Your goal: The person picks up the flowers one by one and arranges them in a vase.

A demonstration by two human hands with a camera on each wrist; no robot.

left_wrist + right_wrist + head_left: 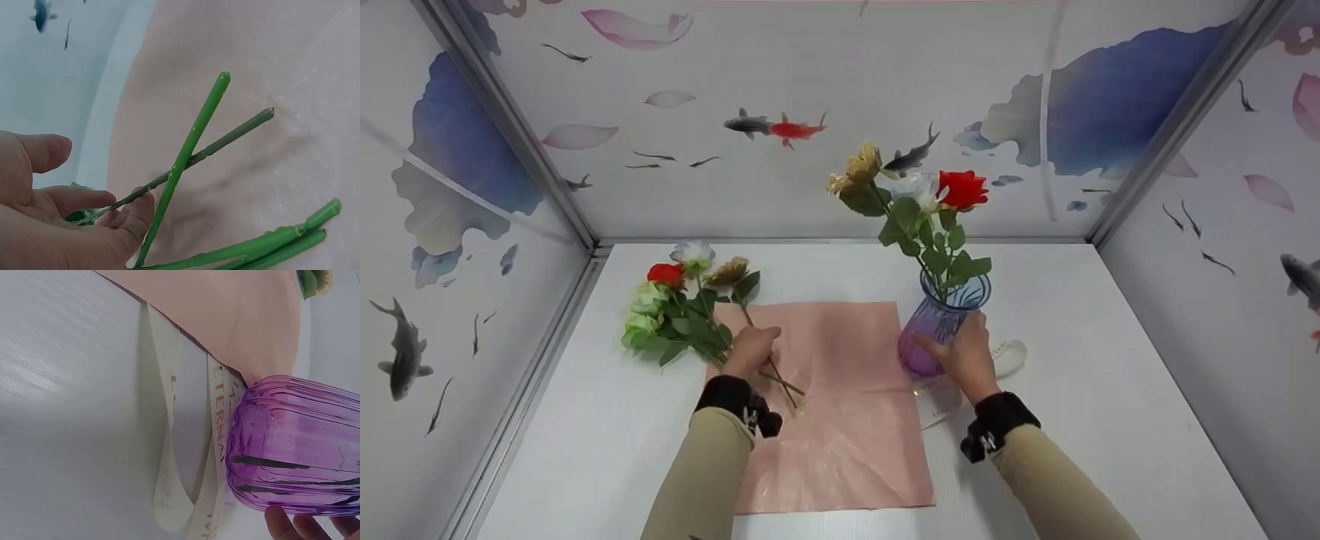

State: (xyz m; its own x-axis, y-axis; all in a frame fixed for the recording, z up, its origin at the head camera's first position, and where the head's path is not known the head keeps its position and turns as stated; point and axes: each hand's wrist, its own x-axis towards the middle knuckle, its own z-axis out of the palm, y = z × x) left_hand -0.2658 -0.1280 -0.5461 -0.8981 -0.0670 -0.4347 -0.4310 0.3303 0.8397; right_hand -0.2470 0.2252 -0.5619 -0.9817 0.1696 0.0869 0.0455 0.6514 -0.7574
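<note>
Clearly, the purple-blue vase [928,324] holds multicoloured flowers [916,191].

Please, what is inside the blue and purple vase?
Dark stems are inside the vase, visible through its wall; their flowers rise above it. What the right hand covers cannot be seen.

Counting 2 hands [751,349], 1 vase [926,324], 1 pink sheet [840,450], 2 wristbands [726,391], 2 red flowers [962,190], 2 whitish flowers [695,255], 2 green flowers [649,298].

head view looks forward and down — wrist views, close, face stems [200,125] and vase [304,439] — all sharing the pink sheet [840,450]
</note>
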